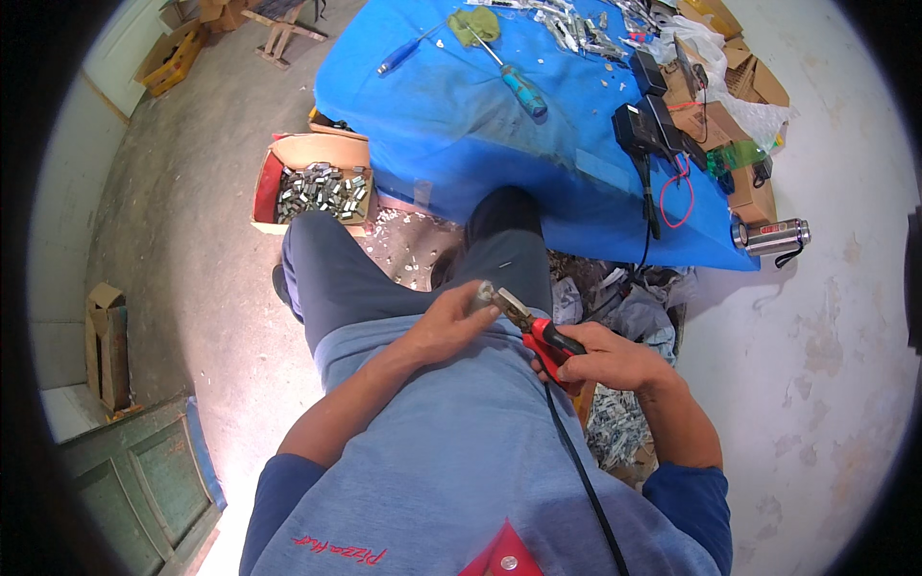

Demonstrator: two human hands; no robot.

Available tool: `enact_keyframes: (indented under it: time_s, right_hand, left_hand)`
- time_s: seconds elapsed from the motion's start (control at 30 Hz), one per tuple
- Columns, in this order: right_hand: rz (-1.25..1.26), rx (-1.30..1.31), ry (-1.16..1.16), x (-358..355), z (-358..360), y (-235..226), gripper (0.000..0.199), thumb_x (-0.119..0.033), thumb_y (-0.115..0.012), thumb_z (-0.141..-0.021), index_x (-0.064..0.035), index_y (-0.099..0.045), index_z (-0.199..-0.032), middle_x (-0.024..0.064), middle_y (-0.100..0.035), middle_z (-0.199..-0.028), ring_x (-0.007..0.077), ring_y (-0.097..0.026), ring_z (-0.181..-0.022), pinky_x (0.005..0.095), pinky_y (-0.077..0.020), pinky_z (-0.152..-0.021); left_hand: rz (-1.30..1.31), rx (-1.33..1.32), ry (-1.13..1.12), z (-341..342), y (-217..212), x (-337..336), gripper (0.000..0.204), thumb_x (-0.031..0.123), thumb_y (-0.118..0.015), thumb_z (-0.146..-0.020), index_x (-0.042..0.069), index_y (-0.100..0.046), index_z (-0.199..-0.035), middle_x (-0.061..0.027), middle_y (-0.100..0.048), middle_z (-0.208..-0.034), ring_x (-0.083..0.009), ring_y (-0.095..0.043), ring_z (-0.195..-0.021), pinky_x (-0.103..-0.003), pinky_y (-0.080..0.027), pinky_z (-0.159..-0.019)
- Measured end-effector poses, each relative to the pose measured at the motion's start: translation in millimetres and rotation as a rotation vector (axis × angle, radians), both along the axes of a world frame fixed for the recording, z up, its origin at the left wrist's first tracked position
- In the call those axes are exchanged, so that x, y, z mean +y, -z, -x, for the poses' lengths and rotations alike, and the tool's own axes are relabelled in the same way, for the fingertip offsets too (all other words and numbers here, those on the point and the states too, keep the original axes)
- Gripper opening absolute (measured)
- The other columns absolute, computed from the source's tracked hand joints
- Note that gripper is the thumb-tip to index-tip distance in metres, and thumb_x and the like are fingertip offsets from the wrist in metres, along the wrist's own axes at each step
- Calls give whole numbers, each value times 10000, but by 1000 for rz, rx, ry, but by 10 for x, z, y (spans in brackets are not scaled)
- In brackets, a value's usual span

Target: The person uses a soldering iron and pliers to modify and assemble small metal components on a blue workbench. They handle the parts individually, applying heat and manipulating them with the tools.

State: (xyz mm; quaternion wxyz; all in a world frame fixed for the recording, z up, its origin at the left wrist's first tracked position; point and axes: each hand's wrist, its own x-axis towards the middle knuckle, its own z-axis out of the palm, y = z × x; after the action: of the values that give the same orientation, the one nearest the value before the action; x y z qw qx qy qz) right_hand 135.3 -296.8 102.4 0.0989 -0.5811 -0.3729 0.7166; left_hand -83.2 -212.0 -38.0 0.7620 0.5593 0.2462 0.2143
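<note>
Over my lap, my left hand (457, 320) pinches a small pale metallic piece (483, 292) between thumb and fingers; its exact kind is too small to tell. My right hand (615, 357) is wrapped round the red and black handles of a pair of pliers (545, 336). The metal jaws point up and left, right beside the piece at my left fingertips. Whether they grip it, I cannot tell. A thin black cord (574, 461) runs from below my right hand down across my shirt.
A table with a blue cover (432, 144) bears a teal-handled screwdriver (523, 91), a blue-handled tool (399, 56), black power adapters (639, 130) and metal scraps. Left of my knees stands a box (269, 187) of small metal parts. A steel flask (776, 237) lies by the right corner.
</note>
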Motion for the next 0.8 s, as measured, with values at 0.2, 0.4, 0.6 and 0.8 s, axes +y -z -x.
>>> enact_keyframes:
  time_s: [0.2, 0.4, 0.6, 0.8]
  right_hand:
    - [2, 21, 17, 8, 14, 51, 464, -114, -596, -784, 2, -575, -1233, 48, -639, -978, 114, -595, -802, 267, -518, -687]
    - [-3, -9, -46, 16, 5, 40, 449, -101, -590, -788, 11, -572, -1222, 29, -619, -931, 108, -574, -804, 266, -500, -679]
    - [-125, -41, -54, 36, 59, -27, 361, -111, -576, -798, -7, -571, -1143, 55, -628, -923, 170, -609, -827, 312, -495, -693]
    - [-539, -723, -263, -85, 130, 65, 482, -159, -581, -808, 19, -439, -1233, 235, -609, -1034, 437, -589, -973, 501, -471, -857]
  left_hand:
    - [-23, -18, -10, -11, 62, -12, 283, 232, -561, -981, -8, -571, -1131, -48, -599, -960, -117, -511, -916, -304, -444, -834]
    - [-40, 14, -9, -24, 73, -14, 290, 241, -565, -980, -6, -571, -1131, -65, -600, -958, -123, -517, -926, -307, -443, -846]
    - [39, -37, 33, -49, -43, -43, 303, 275, -560, -990, -1, -573, -1116, -46, -591, -979, -118, -506, -940, -306, -440, -850]
    - [88, 2, 105, 1, 26, 22, 318, 284, -554, -994, 0, -559, -1138, -27, -574, -989, -108, -485, -944, -292, -434, -852]
